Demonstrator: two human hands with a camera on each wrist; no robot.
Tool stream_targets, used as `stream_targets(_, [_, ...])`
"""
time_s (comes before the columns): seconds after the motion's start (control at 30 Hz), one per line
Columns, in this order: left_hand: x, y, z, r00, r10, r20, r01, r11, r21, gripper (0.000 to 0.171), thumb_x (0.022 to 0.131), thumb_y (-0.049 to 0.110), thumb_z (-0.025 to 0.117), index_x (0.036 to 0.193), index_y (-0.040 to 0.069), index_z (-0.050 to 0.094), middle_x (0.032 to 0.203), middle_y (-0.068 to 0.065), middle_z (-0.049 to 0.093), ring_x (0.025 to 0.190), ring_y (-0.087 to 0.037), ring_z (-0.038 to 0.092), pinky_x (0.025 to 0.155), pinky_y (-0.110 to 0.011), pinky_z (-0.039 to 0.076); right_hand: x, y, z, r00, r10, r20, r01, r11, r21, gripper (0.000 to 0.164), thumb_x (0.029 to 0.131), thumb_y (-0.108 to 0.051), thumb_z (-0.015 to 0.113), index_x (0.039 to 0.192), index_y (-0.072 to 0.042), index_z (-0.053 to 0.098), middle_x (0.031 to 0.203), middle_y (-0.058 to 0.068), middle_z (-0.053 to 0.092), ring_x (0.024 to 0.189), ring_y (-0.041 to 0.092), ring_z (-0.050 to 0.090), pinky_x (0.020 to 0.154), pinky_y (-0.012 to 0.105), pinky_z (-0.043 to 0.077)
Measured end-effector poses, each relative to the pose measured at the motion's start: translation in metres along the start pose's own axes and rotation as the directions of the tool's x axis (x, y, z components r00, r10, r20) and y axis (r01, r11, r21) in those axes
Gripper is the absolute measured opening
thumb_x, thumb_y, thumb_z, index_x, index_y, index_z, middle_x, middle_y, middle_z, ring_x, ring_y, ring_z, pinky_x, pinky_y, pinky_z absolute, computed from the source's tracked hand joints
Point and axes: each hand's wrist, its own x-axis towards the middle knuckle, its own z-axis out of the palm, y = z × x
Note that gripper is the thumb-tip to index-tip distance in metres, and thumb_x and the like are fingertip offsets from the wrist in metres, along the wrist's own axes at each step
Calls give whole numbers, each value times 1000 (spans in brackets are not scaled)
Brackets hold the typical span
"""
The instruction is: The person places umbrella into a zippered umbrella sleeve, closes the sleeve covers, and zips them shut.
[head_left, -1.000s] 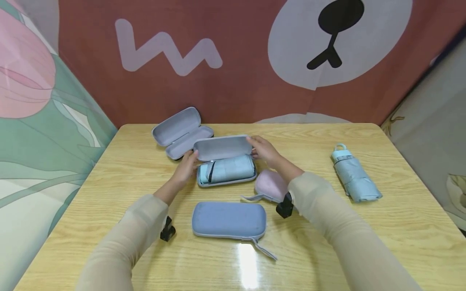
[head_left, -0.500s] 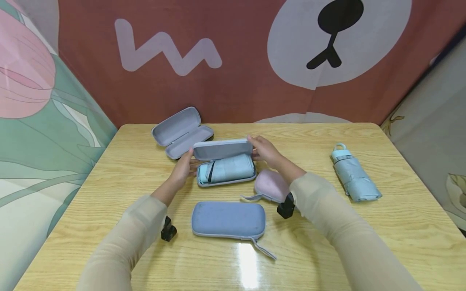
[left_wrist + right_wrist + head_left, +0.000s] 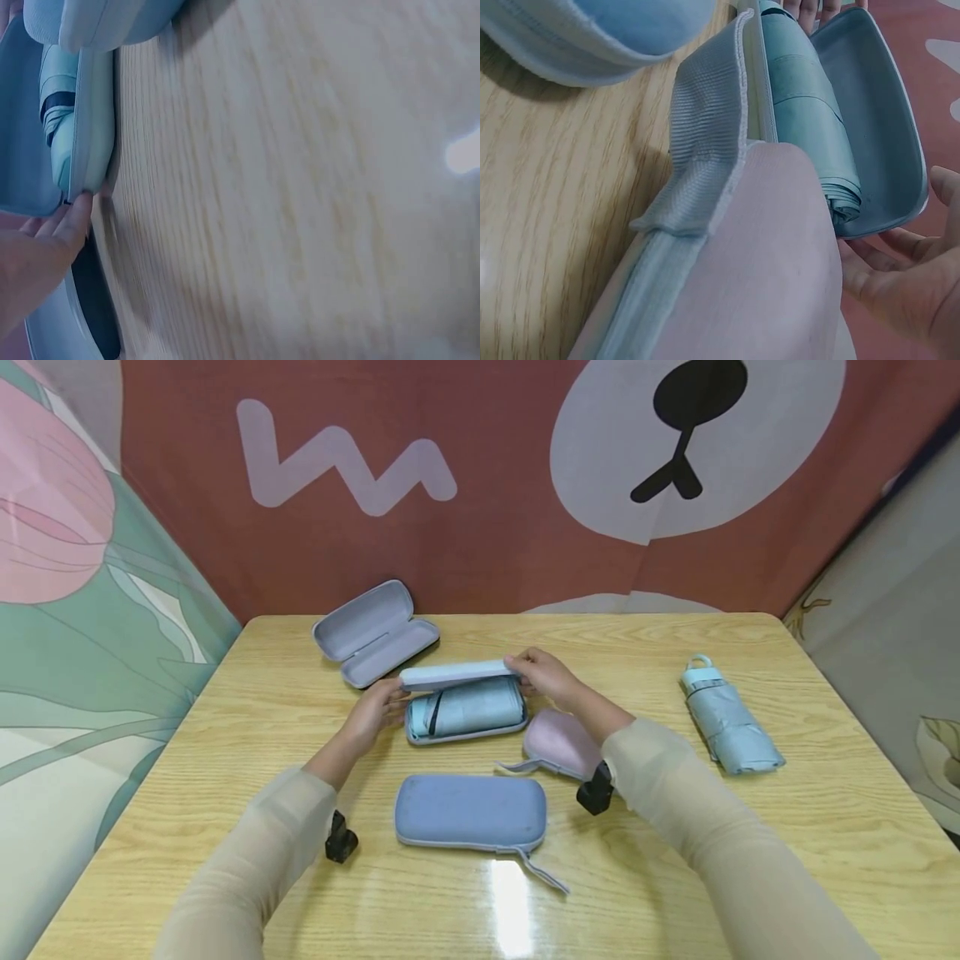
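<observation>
A hard case (image 3: pixel 453 674) holds a folded light-blue umbrella (image 3: pixel 476 708) with a dark strap. Its lid is tilted partway down over the umbrella. My left hand (image 3: pixel 366 720) touches the left end of this case, fingers extended along its corner. At the other end, my right hand (image 3: pixel 553 678) holds the lid's corner, thumb on top and fingers below. The left wrist view shows the left fingertips (image 3: pixel 79 206) at the case's end by the hinge. In the right wrist view, the rolled umbrella (image 3: pixel 810 112) lies along the inner tray beside the raised lid.
An opened grey case (image 3: pixel 375 647) stands behind to the left. Nearer me lies a closed blue case (image 3: pixel 471 812) with a strap. A pink case (image 3: pixel 558 743) sits below my right forearm. Another folded umbrella (image 3: pixel 733 727) lies at the right of the wooden table (image 3: pixel 645 893).
The lid has swung down and forward from upright toward the umbrella. My right hand has moved with its corner; my left hand has slipped slightly lower along the case's end.
</observation>
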Motion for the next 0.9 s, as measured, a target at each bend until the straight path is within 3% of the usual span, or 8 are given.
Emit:
stream_targets(0.17, [-4,-1,-5,998,30,61,-28,999,-32,50,91,16,32,131,-10,18,127,-28,28,117,-37,30,95,-45,27,-4,-2,1,1000,-17,20,19,994,-105,41,90,-34,42,115,-1,41,115,15,42,103,30,43,87,44,37])
stream_targets(0.3, [-5,-3,-6,997,31,65,-29,999,-36,48,89,14,33,130,-10,21,124,-23,31,112,-33,34,94,-44,28,-3,0,2,999,-31,29,36,977,-211,47,88,-37,46,118,-2,41,116,16,43,102,28,45,83,40,40])
stream_targets(0.53, [-4,-5,-7,997,14,79,-19,998,56,53,90,20,41,130,-9,22,128,-23,27,114,-31,32,93,-41,31,-3,5,6,996,-70,49,83,939,-334,57,86,-39,48,126,0,36,121,18,42,104,29,45,80,39,41])
stream_targets(0.9, [-5,-8,-6,993,12,115,-30,988,151,56,87,14,48,131,-7,22,129,-23,27,115,-31,32,94,-37,31,-3,6,11,989,-124,76,145,886,-441,60,86,-36,50,129,3,33,124,21,40,111,32,40,84,41,39])
